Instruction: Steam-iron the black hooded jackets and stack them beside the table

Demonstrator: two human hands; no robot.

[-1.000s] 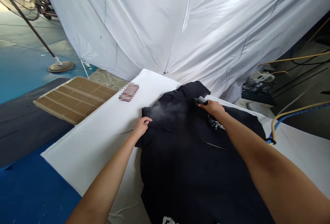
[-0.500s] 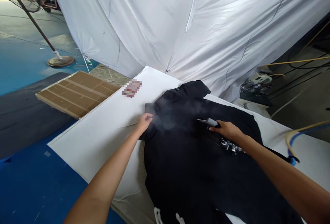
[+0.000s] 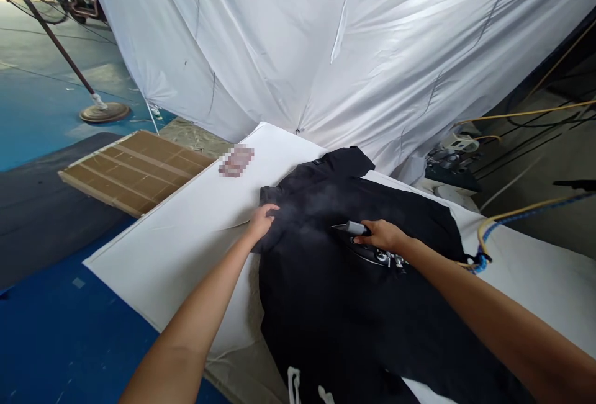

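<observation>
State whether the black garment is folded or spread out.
Spread out: the black garment lies broad and mostly flat across the white tabletop.

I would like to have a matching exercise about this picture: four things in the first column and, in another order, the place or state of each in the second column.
Column one
1. iron
2. left hand
3. cardboard
4. white curtain

Column two
A. hanging in folds beyond the table
B. at the left edge of the black garment
C. gripped by the right hand
D. brown, lying to the left of the table

Right pairs: 1-C, 2-B, 3-D, 4-A
</observation>
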